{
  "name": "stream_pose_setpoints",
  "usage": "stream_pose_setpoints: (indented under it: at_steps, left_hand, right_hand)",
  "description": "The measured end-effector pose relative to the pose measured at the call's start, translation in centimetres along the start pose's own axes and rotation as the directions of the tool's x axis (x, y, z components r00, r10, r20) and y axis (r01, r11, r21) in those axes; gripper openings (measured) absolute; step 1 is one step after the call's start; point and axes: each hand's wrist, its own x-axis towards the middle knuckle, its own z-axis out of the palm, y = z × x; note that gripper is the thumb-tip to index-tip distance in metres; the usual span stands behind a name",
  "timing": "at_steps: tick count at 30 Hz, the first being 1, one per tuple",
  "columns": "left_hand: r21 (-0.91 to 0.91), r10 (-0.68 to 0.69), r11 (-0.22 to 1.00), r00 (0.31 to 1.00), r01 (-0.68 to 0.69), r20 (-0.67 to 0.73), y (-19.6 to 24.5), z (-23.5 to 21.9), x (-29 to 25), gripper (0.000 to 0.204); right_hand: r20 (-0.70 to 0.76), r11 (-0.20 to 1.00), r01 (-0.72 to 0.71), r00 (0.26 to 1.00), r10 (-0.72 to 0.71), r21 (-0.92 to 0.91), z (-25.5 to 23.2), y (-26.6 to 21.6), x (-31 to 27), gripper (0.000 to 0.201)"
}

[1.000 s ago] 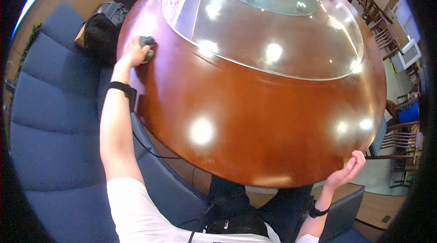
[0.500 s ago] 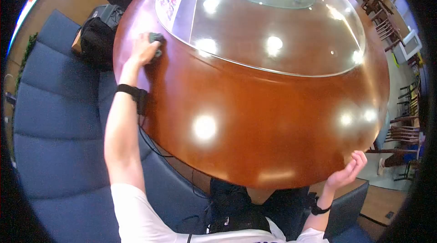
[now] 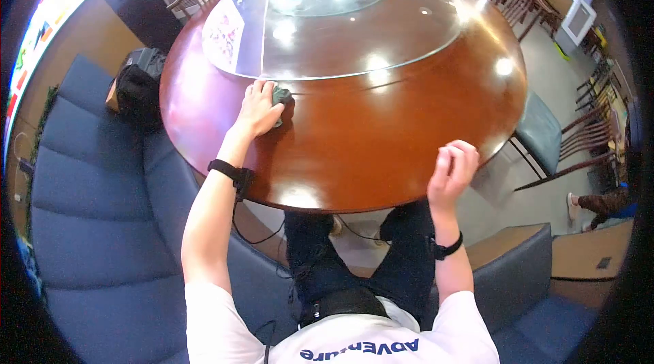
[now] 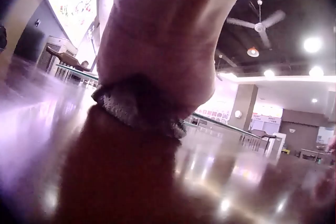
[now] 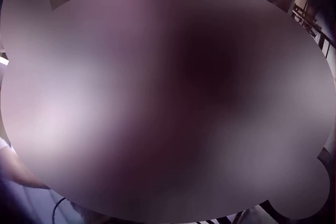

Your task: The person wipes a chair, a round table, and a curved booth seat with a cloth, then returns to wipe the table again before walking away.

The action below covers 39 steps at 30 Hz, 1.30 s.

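Observation:
In the head view my left hand grips a bunched dark green cloth on the brown table, just in front of the glass turntable's edge. The left wrist view shows the fuzzy grey edge of the cloth under the hand, against the shiny tabletop. Near the table's front right edge, my right hand is raised with loosely bent fingers and holds nothing. A large blurred patch covers most of the right wrist view and hides that hand.
A round glass turntable takes up the table's far part, with a few small items on it. Blue bench seating curves along the left, with a black bag on it. A chair stands at right. A cable hangs near my left wrist.
My left hand has slid the cloth rightward across the tabletop, away from the left edge. My right hand has lifted and come inward. The head view has shifted, showing more floor and chair at right.

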Motion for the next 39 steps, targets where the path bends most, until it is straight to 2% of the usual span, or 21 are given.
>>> stream_pose_setpoints:
  at_steps: [3,6,10,14,15,16,19,22,24,26,28,30,36,39]
  left_hand:
    - [0.008,0.050,0.999,0.996,-0.051,0.077,6.1,0.3,-0.2,0.063]
    - [-0.058,0.188,0.982,0.970,-0.181,0.154,14.4,0.3,-0.5,0.059]
    - [-0.134,0.447,0.892,0.889,-0.432,0.103,23.4,3.4,1.9,0.058]
    - [-0.229,0.614,0.777,0.786,-0.587,0.067,31.8,7.5,6.1,0.061]
    - [-0.215,0.622,0.775,0.777,-0.594,0.094,34.1,8.1,6.9,0.063]
    - [-0.226,0.667,0.733,0.744,-0.642,0.048,36.0,9.0,7.8,0.064]
    - [-0.238,0.640,0.749,0.768,-0.619,0.016,40.7,10.6,8.8,0.059]
    - [-0.261,0.630,0.760,0.773,-0.596,0.069,40.9,10.1,8.7,0.055]
    - [-0.280,0.627,0.753,0.778,-0.596,0.030,39.9,9.5,7.8,0.053]
    - [-0.261,0.671,0.724,0.739,-0.638,0.055,37.9,8.6,6.1,0.054]
    - [-0.277,0.659,0.733,0.750,-0.621,0.062,34.9,7.2,3.3,0.055]
    - [-0.327,0.680,0.693,0.733,-0.643,-0.002,31.4,5.2,0.1,0.056]
    - [-0.333,0.521,0.816,0.851,-0.473,0.067,20.3,-2.2,-11.1,0.056]
    - [-0.263,0.370,0.897,0.929,-0.355,0.010,15.9,-5.1,-17.1,0.056]
  right_hand:
    - [0.005,1.000,0.003,1.000,-0.003,0.007,-0.4,0.1,0.2,0.008]
    - [0.002,1.000,-0.003,1.000,0.003,0.022,-0.5,0.1,0.2,0.009]
    - [-0.022,0.999,-0.024,0.999,0.025,0.034,-1.1,0.5,0.5,0.008]
    - [-0.083,0.995,-0.070,0.994,0.076,0.075,-1.3,0.4,0.3,0.011]
    - [-0.083,0.993,-0.076,0.993,0.083,0.087,-1.2,0.6,0.2,0.013]
    - [-0.080,0.992,-0.082,0.993,0.090,0.101,-1.3,0.7,0.0,0.014]
    - [-0.085,0.990,-0.105,0.990,0.114,0.099,-1.3,0.8,-0.1,0.015]
    - [-0.090,0.986,-0.127,0.986,0.137,0.104,-1.4,0.9,-0.2,0.016]
    - [-0.115,0.984,-0.123,0.984,0.138,0.129,-1.5,1.0,-0.2,0.018]
    - [-0.136,0.982,-0.112,0.982,0.133,0.151,-1.2,1.1,-0.5,0.017]
    - [-0.192,0.969,-0.121,0.968,0.163,0.216,-0.9,0.9,-0.6,0.016]
    - [-0.198,0.977,-0.117,0.968,0.152,0.178,-1.0,0.7,-0.6,0.014]
    - [-0.208,0.978,-0.111,0.967,0.147,0.175,-0.5,0.6,-0.9,0.012]
    - [-0.200,0.986,-0.085,0.973,0.113,0.145,-0.6,0.9,-0.7,0.011]
